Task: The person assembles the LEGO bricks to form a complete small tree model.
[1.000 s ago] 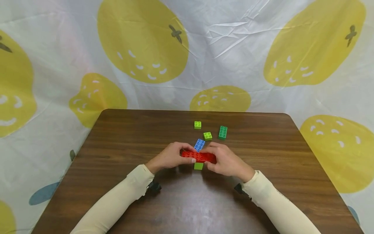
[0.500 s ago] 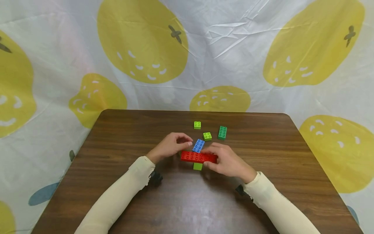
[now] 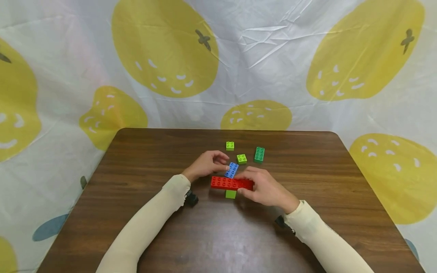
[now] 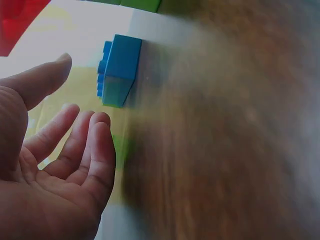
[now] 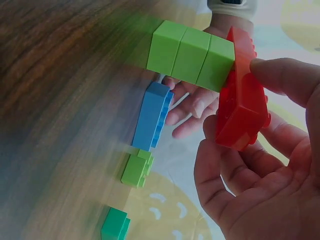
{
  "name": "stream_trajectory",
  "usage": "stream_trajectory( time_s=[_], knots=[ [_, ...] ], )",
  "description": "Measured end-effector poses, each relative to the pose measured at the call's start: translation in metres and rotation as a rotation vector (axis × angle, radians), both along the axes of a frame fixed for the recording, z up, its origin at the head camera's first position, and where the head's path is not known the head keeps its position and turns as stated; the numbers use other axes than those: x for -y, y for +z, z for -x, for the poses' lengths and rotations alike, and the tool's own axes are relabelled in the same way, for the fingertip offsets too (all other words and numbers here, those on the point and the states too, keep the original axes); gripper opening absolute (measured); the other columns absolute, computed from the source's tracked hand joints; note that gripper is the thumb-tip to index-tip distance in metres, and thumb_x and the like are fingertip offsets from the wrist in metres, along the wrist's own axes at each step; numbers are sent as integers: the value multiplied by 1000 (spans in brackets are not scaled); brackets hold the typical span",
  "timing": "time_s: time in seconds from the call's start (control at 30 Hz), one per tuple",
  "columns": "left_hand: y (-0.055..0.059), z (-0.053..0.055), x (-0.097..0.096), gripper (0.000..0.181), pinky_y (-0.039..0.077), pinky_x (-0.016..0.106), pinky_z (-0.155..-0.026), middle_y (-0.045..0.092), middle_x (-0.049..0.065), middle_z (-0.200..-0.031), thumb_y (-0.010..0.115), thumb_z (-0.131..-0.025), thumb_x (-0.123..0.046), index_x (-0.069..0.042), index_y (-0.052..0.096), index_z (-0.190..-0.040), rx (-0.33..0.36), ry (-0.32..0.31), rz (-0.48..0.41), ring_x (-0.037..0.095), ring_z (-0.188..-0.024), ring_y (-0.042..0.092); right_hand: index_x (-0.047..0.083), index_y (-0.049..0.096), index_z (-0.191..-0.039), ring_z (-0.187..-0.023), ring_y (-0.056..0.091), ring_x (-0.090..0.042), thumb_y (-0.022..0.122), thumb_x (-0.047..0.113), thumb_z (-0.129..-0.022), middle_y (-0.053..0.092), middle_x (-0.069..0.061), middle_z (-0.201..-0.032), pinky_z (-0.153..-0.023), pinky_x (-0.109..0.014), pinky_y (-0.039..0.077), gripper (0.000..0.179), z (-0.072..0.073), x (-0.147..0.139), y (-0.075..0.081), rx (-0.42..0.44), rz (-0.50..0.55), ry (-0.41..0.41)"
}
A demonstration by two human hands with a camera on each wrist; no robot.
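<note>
Head view: a red row, made of two red bricks end to end, lies across the top of an upright light green column at the middle of the table. The seam of the row sits over the column, so both ends overhang. The right hand pinches the row's right end, thumb on the near side, fingers on the far side. The left hand holds nothing; its thumb stands apart from its loosely bent fingers, next to the blue brick. In the left wrist view a gap shows between that hand and the blue.

Room is tight between row and blue brick, which lies just behind the column. Wood stretches widely from the left hand to the left edge, from the right hand to the right edge, and in front of the column; the near edge is out of frame. The rounded far edge runs behind everything, just before the lemon-printed cloth.

Counted outward: two red bricks, three light green bricks in the column by the right wrist view, one blue, one nearer lime brick, one dark green brick, and one farther lime brick, closest to the far edge. Nine altogether.
</note>
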State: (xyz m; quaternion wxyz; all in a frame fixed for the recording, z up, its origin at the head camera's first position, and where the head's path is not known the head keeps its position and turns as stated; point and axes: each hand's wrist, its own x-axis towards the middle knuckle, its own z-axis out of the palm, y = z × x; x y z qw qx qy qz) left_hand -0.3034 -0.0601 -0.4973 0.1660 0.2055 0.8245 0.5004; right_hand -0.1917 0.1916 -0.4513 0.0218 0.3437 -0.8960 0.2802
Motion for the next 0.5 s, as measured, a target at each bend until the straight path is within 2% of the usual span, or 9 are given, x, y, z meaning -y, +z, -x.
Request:
stream_trajectory(
  time_s=[0.13, 0.27, 0.4, 0.5],
  knots=[
    [-2, 3, -8, 52, 60, 37, -94, 73, 8, -120, 89, -87, -28, -10, 69, -132, 6, -53, 28, 22, -106, 70, 12, 76, -123, -87, 60, -10, 84, 21, -91, 71, 4, -108, -73, -27, 55, 34, 0, 0, 0, -18, -3, 1],
    [-2, 3, -15, 63, 59, 39, -99, 69, 10, -128, 92, -84, -28, -13, 65, -138, -7, -109, 93, 23, -110, 68, 12, 77, -123, -86, 60, -11, 84, 21, -91, 72, 4, -108, -74, -25, 53, 34, 0, 0, 0, -28, -3, 4],
    [-1, 2, -20, 70, 58, 39, -101, 67, 11, -132, 93, -83, -27, -14, 62, -144, -64, -138, 168, 24, -111, 67, 12, 77, -124, -86, 60, -11, 84, 21, -91, 71, 4, -107, -74, -26, 54, 34, 1, 0, 0, -23, -1, 1],
    [-3, 2, -23, 68, 59, 34, -96, 67, 10, -127, 92, -83, -29, -12, 64, -142, -137, -155, 231, 21, -105, 65, 12, 77, -123, -88, 60, -11, 83, 21, -92, 71, 4, -108, -75, -28, 55, 33, 0, 0, 0, -12, 1, 0]
  ],
)
